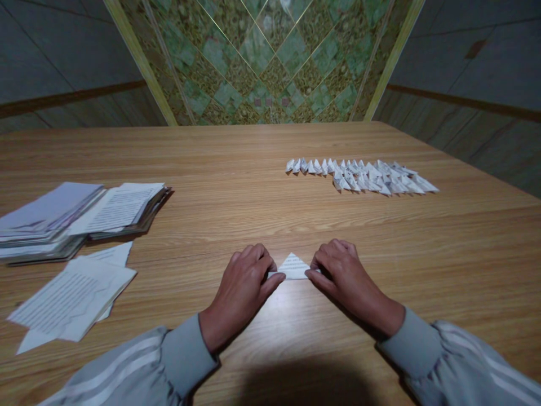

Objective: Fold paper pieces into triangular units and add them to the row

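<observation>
Both hands' fingers (pixel 274 279) on folded paper triangle (pixel 293 266) (table-flat)

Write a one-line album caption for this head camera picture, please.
Both hands, left hand and right hand, press a folded paper triangle on a wooden table.

The left hand (pixel 245 287) and the right hand (pixel 344 279) rest close together on the table (pixel 236 169), with only a small folded paper triangle (pixel 293 267) between them. Beyond the hands the wood is bare up to the far edge. To the far right lies a row of folded paper pieces (pixel 363 177). On the left, stacked papers (pixel 80 217) and loose printed sheets (pixel 71 296) block that side.
</observation>
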A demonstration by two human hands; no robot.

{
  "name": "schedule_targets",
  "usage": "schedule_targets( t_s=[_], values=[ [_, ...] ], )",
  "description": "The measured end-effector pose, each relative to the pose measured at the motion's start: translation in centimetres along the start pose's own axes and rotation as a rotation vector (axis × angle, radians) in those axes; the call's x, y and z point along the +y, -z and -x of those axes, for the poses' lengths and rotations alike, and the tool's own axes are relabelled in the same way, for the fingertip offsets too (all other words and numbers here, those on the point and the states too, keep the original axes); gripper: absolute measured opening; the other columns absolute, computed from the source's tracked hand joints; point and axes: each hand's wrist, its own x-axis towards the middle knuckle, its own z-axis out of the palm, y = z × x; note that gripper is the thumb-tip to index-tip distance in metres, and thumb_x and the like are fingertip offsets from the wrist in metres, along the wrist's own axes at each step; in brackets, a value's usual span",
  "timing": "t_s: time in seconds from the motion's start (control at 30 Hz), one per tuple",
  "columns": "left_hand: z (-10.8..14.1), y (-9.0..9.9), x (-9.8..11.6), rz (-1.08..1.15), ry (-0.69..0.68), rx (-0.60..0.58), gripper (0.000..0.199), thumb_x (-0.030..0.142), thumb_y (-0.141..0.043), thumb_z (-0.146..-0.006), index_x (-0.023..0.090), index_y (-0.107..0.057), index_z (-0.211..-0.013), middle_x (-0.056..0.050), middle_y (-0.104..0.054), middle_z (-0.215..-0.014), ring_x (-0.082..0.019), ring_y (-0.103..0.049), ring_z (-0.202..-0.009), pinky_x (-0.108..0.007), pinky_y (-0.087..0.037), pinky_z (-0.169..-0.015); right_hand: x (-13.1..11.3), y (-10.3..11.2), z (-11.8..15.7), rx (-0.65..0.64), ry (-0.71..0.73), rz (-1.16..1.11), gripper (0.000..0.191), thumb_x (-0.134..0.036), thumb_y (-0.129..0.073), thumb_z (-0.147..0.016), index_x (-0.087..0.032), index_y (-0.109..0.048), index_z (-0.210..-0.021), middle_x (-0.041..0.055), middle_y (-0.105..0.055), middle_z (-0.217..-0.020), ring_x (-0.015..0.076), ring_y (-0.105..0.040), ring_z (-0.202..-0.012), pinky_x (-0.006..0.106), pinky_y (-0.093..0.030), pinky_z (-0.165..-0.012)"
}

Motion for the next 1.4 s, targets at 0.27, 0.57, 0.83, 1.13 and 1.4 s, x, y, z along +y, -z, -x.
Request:
schedule_targets(
  t_s=[0.27,0.57,0.83,1.13,1.4],
  values=[
    [0.1,0.0,0.1,-0.015,0.000,0.018,0.015,0.030,-0.066,-0.093,0.019,-0.063,-0.082,-0.004,-0.060,-0.089,-0.023,-0.055,-0.086,-0.036,-0.041,-0.074,-0.2,0.0,-0.2,-0.002,-0.009,0.052,0.015,-0.024,-0.072,-0.089,-0.018,-0.064,-0.078,0.0026,-0.066,-0.080,0.0218,-0.053,-0.084,0.038,-0.029,-0.086],
    [0.1,-0.1,-0.3,-0.007,0.035,0.056,0.020,0.034,-0.068,-0.090,0.020,-0.060,-0.079,-0.003,-0.060,-0.088,-0.024,-0.056,-0.085,-0.035,-0.039,-0.070,-0.2,0.0,-0.2,-0.017,-0.011,0.101,0.016,-0.027,-0.073,-0.089,-0.019,-0.064,-0.079,0.0034,-0.067,-0.082,0.0227,-0.053,-0.085,0.039,-0.030,-0.085],
    [0.3,-0.4,-0.2,-0.067,-0.170,0.116,0.013,0.021,-0.063,-0.094,0.025,-0.063,-0.107,-0.005,-0.060,-0.105,-0.024,-0.053,-0.095,-0.036,-0.040,-0.076,0.0,0.4,0.0,-0.013,-0.010,0.044,0.011,-0.025,-0.073,-0.090,-0.020,-0.062,-0.089,0.0021,-0.067,-0.089,0.0215,-0.053,-0.089,0.036,-0.033,-0.084],
    [0.7,-0.3,0.8,-0.226,-0.446,0.063,0.017,0.029,-0.053,-0.101,0.022,-0.065,-0.110,-0.004,-0.064,-0.091,-0.022,-0.053,-0.086,-0.037,-0.040,-0.075,-1.6,0.1,1.4,0.075,0.345,0.233,0.014,-0.020,-0.058,-0.099,-0.019,-0.069,-0.090,0.0030,-0.066,-0.079,0.0205,-0.054,-0.081,0.041,-0.033,-0.090],
    [1.5,-0.3,0.8,-0.281,-0.449,0.000,0.025,0.025,-0.048,-0.103,0.018,-0.060,-0.124,-0.006,-0.066,-0.100,-0.024,-0.057,-0.089,-0.040,-0.040,-0.078,-2.2,0.2,3.2,0.048,0.262,0.242,0.015,-0.017,-0.056,-0.097,-0.020,-0.066,-0.109,0.0044,-0.068,-0.089,0.0221,-0.057,-0.088,0.045,-0.031,-0.100]
  ],
)
